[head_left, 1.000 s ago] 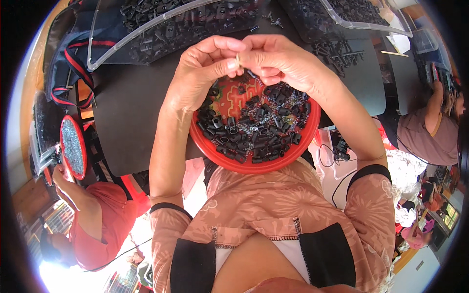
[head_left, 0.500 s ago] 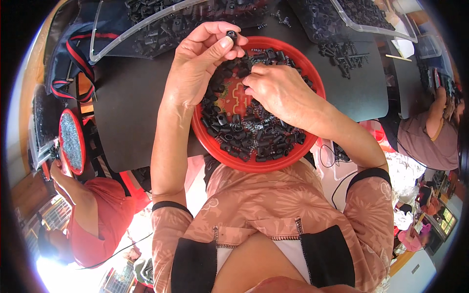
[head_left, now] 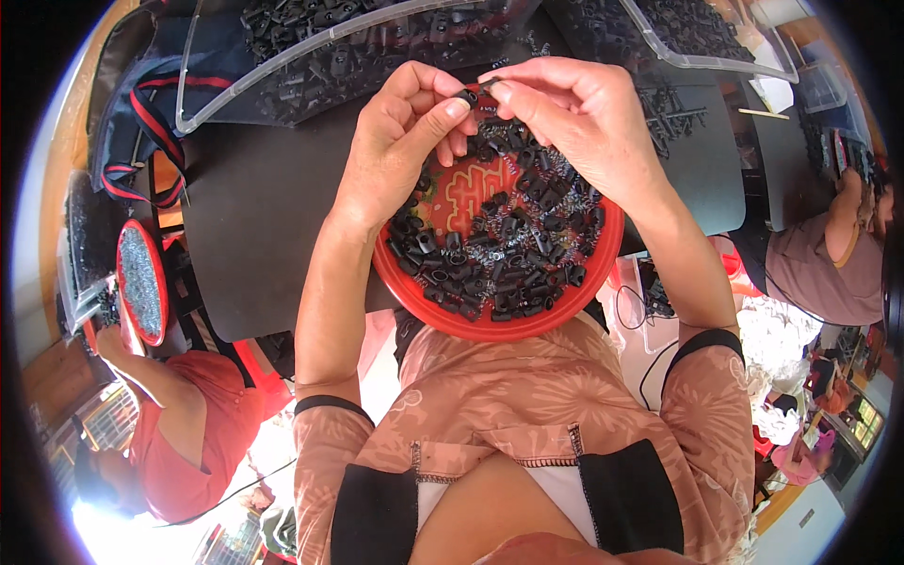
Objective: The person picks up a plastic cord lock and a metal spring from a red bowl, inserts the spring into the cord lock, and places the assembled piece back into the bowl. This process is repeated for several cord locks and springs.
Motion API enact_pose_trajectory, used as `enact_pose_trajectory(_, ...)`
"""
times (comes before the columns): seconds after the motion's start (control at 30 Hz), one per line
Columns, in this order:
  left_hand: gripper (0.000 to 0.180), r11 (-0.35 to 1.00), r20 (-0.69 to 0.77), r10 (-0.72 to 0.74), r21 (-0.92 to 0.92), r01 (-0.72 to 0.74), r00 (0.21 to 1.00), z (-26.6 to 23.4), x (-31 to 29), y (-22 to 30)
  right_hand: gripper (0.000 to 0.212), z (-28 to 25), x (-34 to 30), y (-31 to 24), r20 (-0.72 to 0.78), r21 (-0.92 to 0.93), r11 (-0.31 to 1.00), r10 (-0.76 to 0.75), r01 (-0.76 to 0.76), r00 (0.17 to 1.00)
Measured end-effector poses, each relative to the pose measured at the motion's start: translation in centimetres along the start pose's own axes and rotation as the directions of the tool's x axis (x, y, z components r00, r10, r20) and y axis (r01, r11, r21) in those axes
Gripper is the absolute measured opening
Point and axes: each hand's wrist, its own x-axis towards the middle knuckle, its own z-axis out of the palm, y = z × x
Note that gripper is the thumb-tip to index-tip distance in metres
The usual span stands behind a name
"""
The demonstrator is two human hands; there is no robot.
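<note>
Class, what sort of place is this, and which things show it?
Probably a small assembly workshop: a red tray of black parts and springs, clear bins heaped with similar parts, and other people on either side.

A yellow character-like mark [head_left: 474, 195], partly covered, apparently stands on the red tray [head_left: 499, 329]

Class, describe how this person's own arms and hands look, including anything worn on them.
The left hand and right hand are ungloved; no watch shows on either wrist. The forearms are bare. Pinkish-brown fabric sleeves with a paler floral pattern end near the elbows in narrow black cuffs.
</note>
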Motion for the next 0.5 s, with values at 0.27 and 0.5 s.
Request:
enact_pose_trajectory(0.27,0.011,0.997,-0.018,0.012,0.077,-0.011,1.000,0.0,0.2,-0.1,0.020,-0.1,0.5,0.7,0.064,-0.066,0.997,0.033,-0.029,0.997)
enact_pose_trajectory(0.5,0.009,0.991,-0.040,0.050,0.127,-0.044,0.998,0.3,0.1,-0.1,0.022,-0.3,0.8,1.3,0.098,0.073,0.993,0.084,-0.092,0.992)
